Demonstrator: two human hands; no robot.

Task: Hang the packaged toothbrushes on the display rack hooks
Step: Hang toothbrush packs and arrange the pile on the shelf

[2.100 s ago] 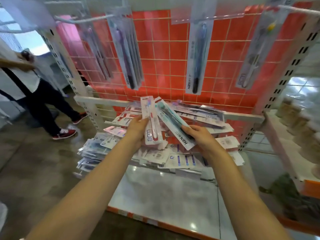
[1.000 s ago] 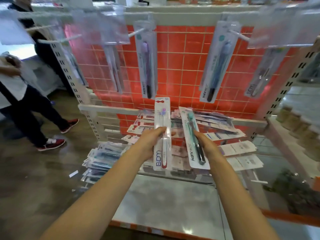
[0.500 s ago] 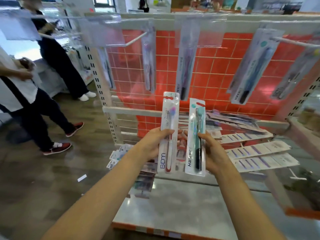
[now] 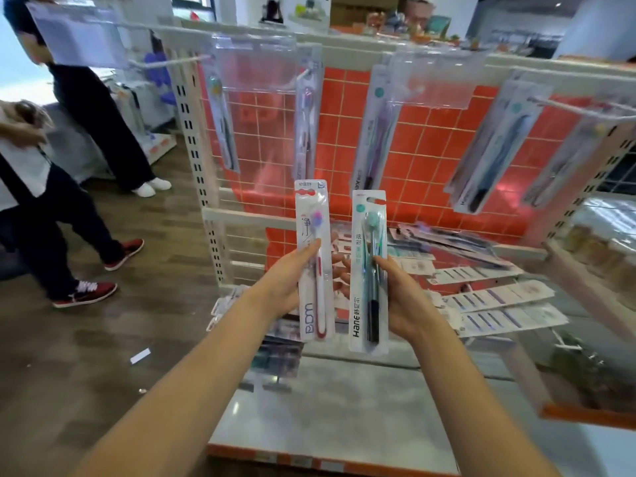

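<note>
Gripping red toothbrush pack in left hand, teal toothbrush pack in right hand

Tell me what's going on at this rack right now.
A person is stocking a toothbrush display. The left hand holds a red-handled toothbrush pack upright, and the right hand holds a teal toothbrush pack beside it. Neither pack is on a hook yet. Several packs already hang from the rack hooks in front of the orange grid panel, and more packs lie piled on the shelf below. Two other people stand on the left.
</note>
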